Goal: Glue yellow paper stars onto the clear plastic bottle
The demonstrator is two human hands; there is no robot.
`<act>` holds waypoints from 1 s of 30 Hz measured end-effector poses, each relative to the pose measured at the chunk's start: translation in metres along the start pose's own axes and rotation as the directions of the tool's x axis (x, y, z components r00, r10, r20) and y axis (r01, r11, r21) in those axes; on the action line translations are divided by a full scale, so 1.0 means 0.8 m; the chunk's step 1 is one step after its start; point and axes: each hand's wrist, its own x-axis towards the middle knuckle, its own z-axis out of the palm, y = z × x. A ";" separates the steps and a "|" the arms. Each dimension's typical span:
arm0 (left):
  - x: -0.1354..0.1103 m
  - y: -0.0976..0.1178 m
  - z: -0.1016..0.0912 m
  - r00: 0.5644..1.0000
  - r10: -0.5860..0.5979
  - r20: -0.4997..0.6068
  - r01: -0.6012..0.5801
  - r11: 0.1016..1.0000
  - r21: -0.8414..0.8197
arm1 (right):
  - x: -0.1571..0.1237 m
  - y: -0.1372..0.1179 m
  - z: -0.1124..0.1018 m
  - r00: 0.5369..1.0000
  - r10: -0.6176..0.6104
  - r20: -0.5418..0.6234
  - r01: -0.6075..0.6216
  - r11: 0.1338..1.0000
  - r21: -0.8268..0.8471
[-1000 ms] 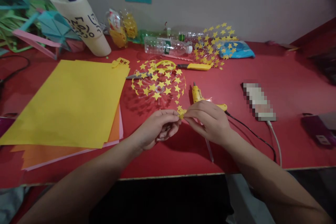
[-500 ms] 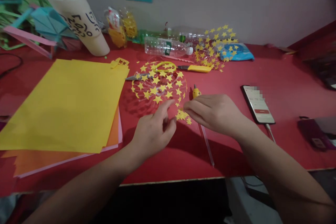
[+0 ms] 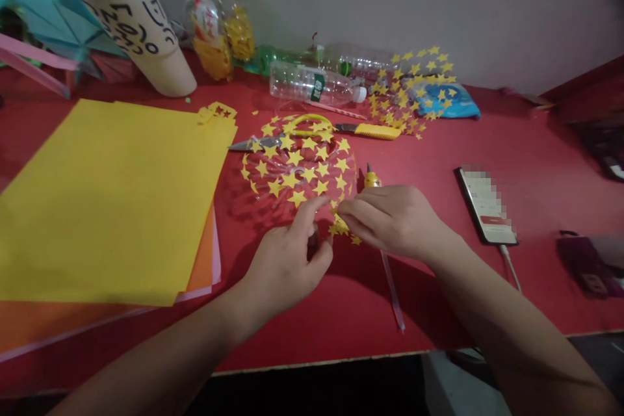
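Note:
My left hand point(image 3: 287, 260) rests on the red table point(image 3: 526, 143), its index finger stretched towards a clear plastic dome covered with yellow paper stars point(image 3: 298, 169). My right hand point(image 3: 390, 218) lies just right of it, fingertips pinched on a small cluster of loose yellow stars point(image 3: 340, 226) at the dome's near edge. Under that hand lies a yellow glue gun point(image 3: 371, 179), mostly hidden. A thin clear stick point(image 3: 394, 292) runs from below the right hand towards the table's front edge.
A stack of yellow and orange paper sheets point(image 3: 107, 195) fills the left. Scissors point(image 3: 273, 140), a yellow utility knife point(image 3: 373, 131), clear bottles point(image 3: 312, 84), a second star-covered piece point(image 3: 414, 88) and a white cone point(image 3: 136, 19) stand behind. A phone point(image 3: 487, 205) on a cable lies right.
Both hands went from pinching a star together above the table to lowering and parting. The left index finger now points at the dome; the right hand stays on the loose stars.

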 end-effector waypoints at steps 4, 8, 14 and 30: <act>0.002 -0.001 0.000 1.000 -0.001 -0.007 0.001 1.000 -0.017 | 0.002 0.000 0.002 1.000 -0.003 -0.015 0.003 1.000 0.014; 0.002 -0.002 0.001 1.000 0.011 -0.012 -0.011 1.000 -0.028 | 0.002 0.001 0.003 1.000 0.020 -0.012 -0.020 1.000 0.005; 0.004 -0.003 0.001 1.000 -0.020 0.021 0.020 0.999 -0.028 | 0.004 0.002 0.002 1.000 0.021 -0.017 -0.021 1.000 0.004; 0.004 -0.002 0.001 1.000 0.012 -0.004 -0.012 0.999 -0.052 | 0.007 0.000 0.008 0.996 0.075 -0.045 -0.074 0.997 0.011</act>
